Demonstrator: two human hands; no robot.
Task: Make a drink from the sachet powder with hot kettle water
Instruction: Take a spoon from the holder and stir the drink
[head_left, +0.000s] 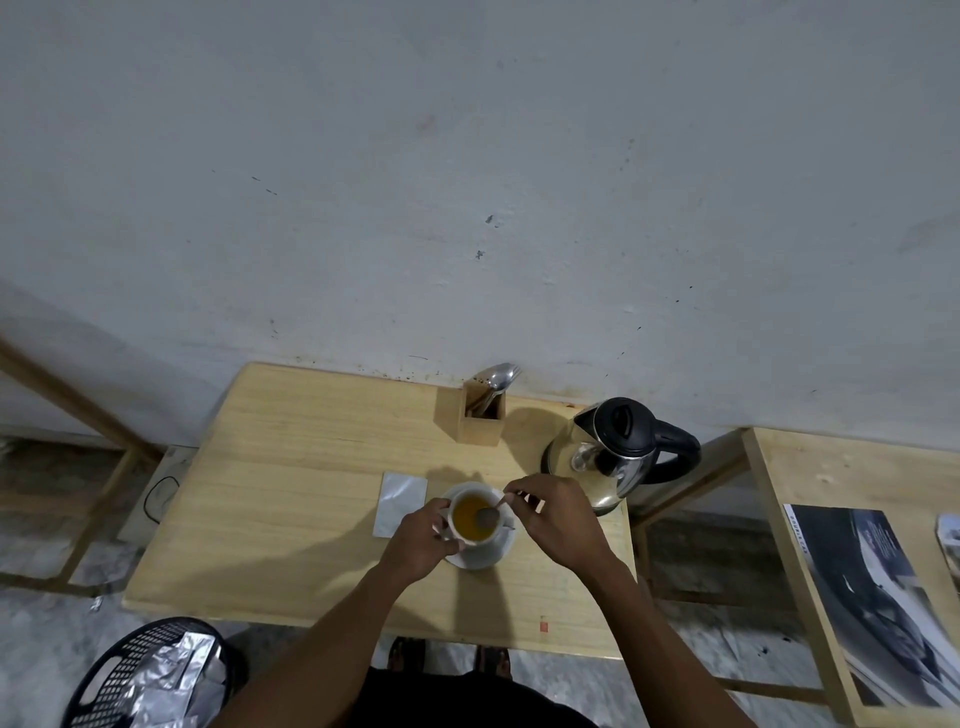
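Left hand (422, 540) is wrapped round the cup (474, 514) on its saucer (488, 556), right hand (558, 519) pinching a spoon (491, 514) sat in the orange drink. Sachet (401, 504) flat just left, kettle (615, 449) behind right.

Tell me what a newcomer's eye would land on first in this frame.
The white cup of orange-yellow drink, on its saucer near the wooden table's middle: the left hand steadies it while the right hand holds a spoon in the liquid. Next, the shiny steel kettle at the table's right rear, and a silver sachet lying flat left of the cup.
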